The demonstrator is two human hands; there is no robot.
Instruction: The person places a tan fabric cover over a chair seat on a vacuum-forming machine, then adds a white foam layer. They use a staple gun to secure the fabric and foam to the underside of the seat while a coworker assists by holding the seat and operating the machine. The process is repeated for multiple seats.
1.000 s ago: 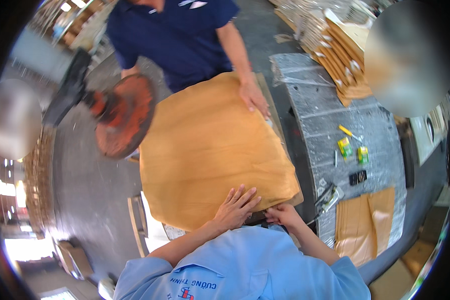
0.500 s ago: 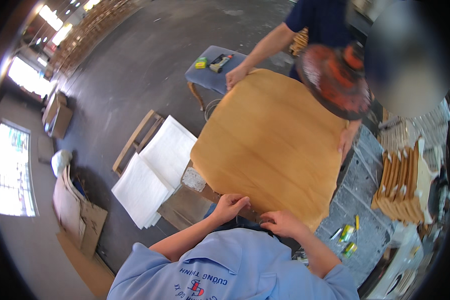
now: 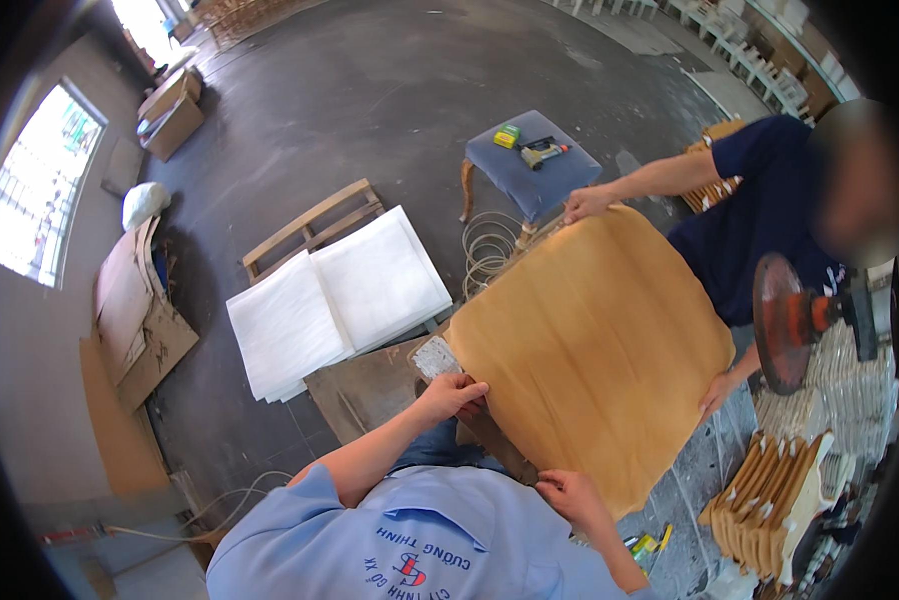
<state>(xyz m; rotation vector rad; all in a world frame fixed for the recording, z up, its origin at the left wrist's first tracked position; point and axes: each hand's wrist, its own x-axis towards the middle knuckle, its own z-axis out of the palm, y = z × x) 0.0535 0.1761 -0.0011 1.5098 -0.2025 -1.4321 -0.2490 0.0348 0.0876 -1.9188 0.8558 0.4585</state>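
Head view: left hand (image 3: 452, 394) and right hand (image 3: 568, 495) on tan sheet (image 3: 595, 345).

A large leather sheet (image 3: 595, 345) lies centre-right, over a frame. The left hand (image 3: 453, 396) and right hand (image 3: 568, 493) sit on its near edge; a co-worker's hands (image 3: 587, 201) hold its far and right edges. White foam pads (image 3: 340, 298) lie to the left on a pallet (image 3: 310, 222). A stool (image 3: 532, 165) bearing tools stands beyond.
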